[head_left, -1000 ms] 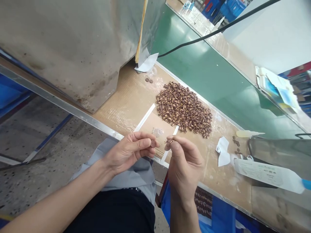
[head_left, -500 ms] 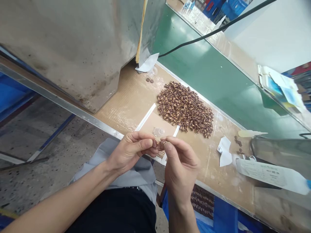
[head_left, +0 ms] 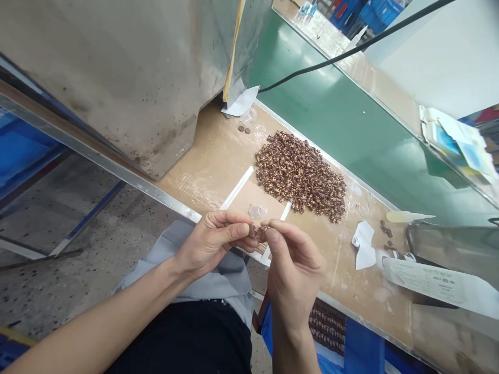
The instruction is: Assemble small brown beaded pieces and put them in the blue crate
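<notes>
At the far left, a speckled grey concrete floor [head_left: 66, 275] is seen below the bright metal edge strip [head_left: 117, 174] of a cardboard-topped workbench [head_left: 202, 150]. A dented grey sheet-metal housing [head_left: 109, 78] overhangs the bench, and a grey cloth [head_left: 218, 283] is spread over the person's lap. The left hand [head_left: 214, 241] is curled, with its thumb pressed against its fingertips. The right hand [head_left: 294, 267] is turned towards it, with its thumb and forefinger pinched together. A tiny brown-and-gold piece [head_left: 259, 228] is held between the two hands, just over the bench edge; which fingers grip it cannot be told. Just beyond the hands, a clear round plastic disc [head_left: 258, 211] is laid between two white strips [head_left: 236, 188]. A large heap of similar brown-and-gold pieces [head_left: 300, 176] is piled farther back, beside a green mat [head_left: 343, 130]. To the right are placed a crumpled white paper [head_left: 364, 245], a few loose brown pieces [head_left: 385, 234], a pale yellow pointed tube [head_left: 405, 216] and a printed white packet [head_left: 429, 285]. A blue crate [head_left: 351, 343] is seen below the bench.
</notes>
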The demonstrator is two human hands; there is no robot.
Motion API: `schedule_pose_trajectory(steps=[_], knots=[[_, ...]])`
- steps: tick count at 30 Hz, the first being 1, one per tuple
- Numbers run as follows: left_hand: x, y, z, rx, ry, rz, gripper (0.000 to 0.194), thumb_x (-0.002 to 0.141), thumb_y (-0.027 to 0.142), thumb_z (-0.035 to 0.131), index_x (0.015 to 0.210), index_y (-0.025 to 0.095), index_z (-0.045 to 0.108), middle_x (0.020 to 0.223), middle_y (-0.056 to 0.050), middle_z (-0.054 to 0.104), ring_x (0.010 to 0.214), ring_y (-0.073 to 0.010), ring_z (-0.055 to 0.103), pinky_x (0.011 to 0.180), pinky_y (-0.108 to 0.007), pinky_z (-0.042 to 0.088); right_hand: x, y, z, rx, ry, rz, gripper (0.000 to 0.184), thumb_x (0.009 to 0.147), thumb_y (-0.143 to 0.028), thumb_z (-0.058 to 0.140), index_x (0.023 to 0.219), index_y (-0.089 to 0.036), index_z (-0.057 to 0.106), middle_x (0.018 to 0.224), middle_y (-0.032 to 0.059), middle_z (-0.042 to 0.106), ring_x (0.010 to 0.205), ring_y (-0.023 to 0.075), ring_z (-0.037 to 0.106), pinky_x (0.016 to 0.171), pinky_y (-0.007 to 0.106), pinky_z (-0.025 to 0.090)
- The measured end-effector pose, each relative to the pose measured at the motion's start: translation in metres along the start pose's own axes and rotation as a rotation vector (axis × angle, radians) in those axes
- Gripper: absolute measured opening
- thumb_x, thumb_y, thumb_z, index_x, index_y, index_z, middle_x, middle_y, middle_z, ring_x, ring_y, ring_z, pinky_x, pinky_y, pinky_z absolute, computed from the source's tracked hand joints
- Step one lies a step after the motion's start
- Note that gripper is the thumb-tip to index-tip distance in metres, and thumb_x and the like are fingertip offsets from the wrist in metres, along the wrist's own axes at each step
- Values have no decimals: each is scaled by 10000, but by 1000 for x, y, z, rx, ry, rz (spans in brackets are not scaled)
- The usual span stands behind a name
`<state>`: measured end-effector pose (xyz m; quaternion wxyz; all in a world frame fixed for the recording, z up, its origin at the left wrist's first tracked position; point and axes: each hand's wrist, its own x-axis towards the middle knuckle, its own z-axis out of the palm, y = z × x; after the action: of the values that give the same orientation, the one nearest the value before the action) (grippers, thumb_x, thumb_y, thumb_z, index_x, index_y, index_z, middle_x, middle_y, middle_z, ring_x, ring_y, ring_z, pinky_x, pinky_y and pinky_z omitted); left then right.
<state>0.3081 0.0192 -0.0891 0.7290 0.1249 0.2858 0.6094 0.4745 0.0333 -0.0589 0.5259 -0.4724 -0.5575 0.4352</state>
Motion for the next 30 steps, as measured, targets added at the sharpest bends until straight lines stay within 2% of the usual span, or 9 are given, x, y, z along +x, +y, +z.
schedule_pose_trajectory(steps=[10, 17, 22, 30], knots=[[-2, -2, -2, 12, -1, 2, 245, 849, 395, 1159, 947, 248, 989, 842, -51, 926, 729, -151, 897, 734, -163, 727, -3, -2, -3, -115, -4, -86, 64, 1111, -267, 918, 1166, -284, 945, 1115, 43, 915, 1022, 232, 900, 908, 350, 781], [-3, -1, 1, 21, 7, -3, 241, 855, 398, 1154, 958, 251, 992, 852, -62, 929, 739, -168, 905, 737, -177, 734, -5, 2, -4, -187, 6, -212, 150, 1103, -199, 922, 1206, -308, 940, 1153, 28, 916, 1052, 230, 892, 960, 374, 775], [-7, 1, 8, 21, 56, -15, 270, 832, 396, 1167, 951, 231, 990, 857, -63, 930, 733, -164, 900, 743, -174, 733, -6, 8, -3, -215, 31, -294, 148, 1101, -171, 917, 1178, -296, 936, 1145, 26, 922, 1051, 234, 901, 969, 387, 776], [-13, 6, 14, 30, 136, -51, 302, 797, 395, 1185, 933, 217, 982, 900, -58, 937, 751, -177, 908, 734, -191, 747, -7, 10, -5, -221, 27, -299, 173, 1091, -147, 917, 1176, -297, 933, 1138, 24, 924, 1036, 238, 899, 941, 395, 773]])
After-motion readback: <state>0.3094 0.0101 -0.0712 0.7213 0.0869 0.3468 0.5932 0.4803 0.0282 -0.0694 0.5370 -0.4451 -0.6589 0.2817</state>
